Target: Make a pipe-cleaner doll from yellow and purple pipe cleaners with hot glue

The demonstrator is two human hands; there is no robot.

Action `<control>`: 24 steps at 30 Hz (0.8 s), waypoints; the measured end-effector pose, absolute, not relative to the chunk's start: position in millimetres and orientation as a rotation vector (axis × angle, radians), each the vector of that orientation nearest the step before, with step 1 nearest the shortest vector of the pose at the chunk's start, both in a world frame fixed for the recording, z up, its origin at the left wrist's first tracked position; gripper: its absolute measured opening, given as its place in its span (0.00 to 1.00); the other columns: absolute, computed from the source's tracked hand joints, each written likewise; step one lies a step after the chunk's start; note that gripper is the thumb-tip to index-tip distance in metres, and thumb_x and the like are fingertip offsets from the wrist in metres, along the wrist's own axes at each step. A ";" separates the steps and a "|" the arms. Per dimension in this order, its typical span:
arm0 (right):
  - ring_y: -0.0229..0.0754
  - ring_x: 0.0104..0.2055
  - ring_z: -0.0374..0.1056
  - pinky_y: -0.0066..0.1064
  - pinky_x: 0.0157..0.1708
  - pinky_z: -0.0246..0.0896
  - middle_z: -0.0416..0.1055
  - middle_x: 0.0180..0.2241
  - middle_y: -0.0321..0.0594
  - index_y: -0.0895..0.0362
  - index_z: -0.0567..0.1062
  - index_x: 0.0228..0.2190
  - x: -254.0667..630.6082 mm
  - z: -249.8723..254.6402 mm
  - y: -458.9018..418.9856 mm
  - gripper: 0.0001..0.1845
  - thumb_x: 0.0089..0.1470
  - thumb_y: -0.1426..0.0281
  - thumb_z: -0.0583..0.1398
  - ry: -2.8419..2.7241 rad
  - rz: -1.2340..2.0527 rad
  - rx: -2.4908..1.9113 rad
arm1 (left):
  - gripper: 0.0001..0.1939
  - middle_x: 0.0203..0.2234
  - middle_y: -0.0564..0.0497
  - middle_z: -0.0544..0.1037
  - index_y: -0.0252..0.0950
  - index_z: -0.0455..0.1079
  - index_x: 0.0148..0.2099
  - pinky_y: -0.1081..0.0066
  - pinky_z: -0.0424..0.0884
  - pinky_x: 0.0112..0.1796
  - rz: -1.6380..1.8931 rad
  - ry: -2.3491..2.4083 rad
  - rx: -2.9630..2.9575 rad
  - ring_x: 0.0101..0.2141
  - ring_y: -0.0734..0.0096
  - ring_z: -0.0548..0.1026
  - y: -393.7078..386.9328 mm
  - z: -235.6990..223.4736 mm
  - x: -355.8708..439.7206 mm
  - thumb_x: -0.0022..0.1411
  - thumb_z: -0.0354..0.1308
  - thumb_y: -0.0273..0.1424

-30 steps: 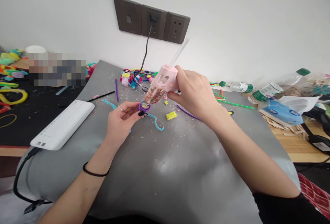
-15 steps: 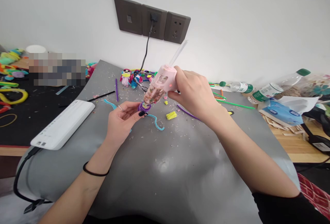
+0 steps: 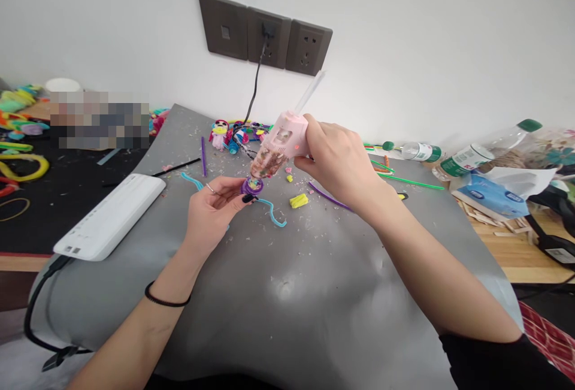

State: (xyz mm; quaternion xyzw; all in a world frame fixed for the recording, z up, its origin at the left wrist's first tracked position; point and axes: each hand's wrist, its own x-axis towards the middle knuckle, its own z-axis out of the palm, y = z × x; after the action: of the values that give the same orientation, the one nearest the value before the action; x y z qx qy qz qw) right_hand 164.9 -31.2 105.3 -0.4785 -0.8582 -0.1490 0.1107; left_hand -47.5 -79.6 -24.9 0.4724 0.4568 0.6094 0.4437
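Note:
My right hand (image 3: 335,159) is wrapped round a pink hot glue gun (image 3: 287,135), tilted nose down with a clear glue stick (image 3: 309,91) poking out of its back end. Between the thumb and fingers of my left hand (image 3: 220,204) is a small purple pipe-cleaner coil (image 3: 252,188), round in shape. The gun's nozzle is right at the coil; whether it touches cannot be made out. A light blue pipe cleaner (image 3: 274,213) sticks out on the right of my left hand, and blue pieces also show on its left. A yellow pipe-cleaner bundle (image 3: 299,200) lies nearby.
A white power bank (image 3: 110,216) with a black cable lies on the left of the grey mat (image 3: 287,318). Small pipe-cleaner dolls (image 3: 220,134) sit by the wall. At the right are plastic bottles (image 3: 465,159) and a blue tissue pack (image 3: 489,193).
The glue gun and my right hand have shifted very slightly up and left. My left hand stays in place with the purple coil.

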 end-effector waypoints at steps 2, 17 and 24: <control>0.49 0.36 0.67 0.36 0.36 0.50 0.73 0.34 0.46 0.58 0.67 0.49 165.5 105.4 -30.7 0.15 0.59 0.73 0.58 -2.521 -0.433 -1.420 | 0.24 0.35 0.46 0.85 0.37 0.80 0.41 0.59 0.84 0.40 1.511 1.142 1.171 0.37 0.58 0.83 -79.3 -25.4 -47.8 0.48 0.78 0.47; 0.46 0.33 0.65 0.35 0.36 0.49 0.73 0.32 0.44 0.59 0.67 0.48 169.0 105.6 -27.4 0.16 0.58 0.78 0.58 -2.532 -0.407 -1.445 | 0.20 0.35 0.47 0.85 0.37 0.80 0.41 0.61 0.84 0.40 1.539 1.106 1.152 0.37 0.60 0.83 -79.5 -26.8 -49.2 0.49 0.78 0.41; 0.44 0.31 0.63 0.33 0.33 0.47 0.73 0.32 0.43 0.58 0.68 0.44 168.9 109.9 -29.8 0.12 0.58 0.80 0.56 -2.550 -0.423 -1.473 | 0.18 0.35 0.47 0.85 0.37 0.81 0.41 0.64 0.84 0.39 1.561 1.092 1.151 0.36 0.63 0.83 -78.3 -29.2 -49.6 0.50 0.77 0.38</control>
State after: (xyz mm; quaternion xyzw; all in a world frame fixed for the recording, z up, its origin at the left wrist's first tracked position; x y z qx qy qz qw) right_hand 168.9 -29.8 109.9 -0.4933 -0.8542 -0.1418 0.0832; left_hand -49.6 -78.3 -29.2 0.4639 0.4401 0.6292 0.4419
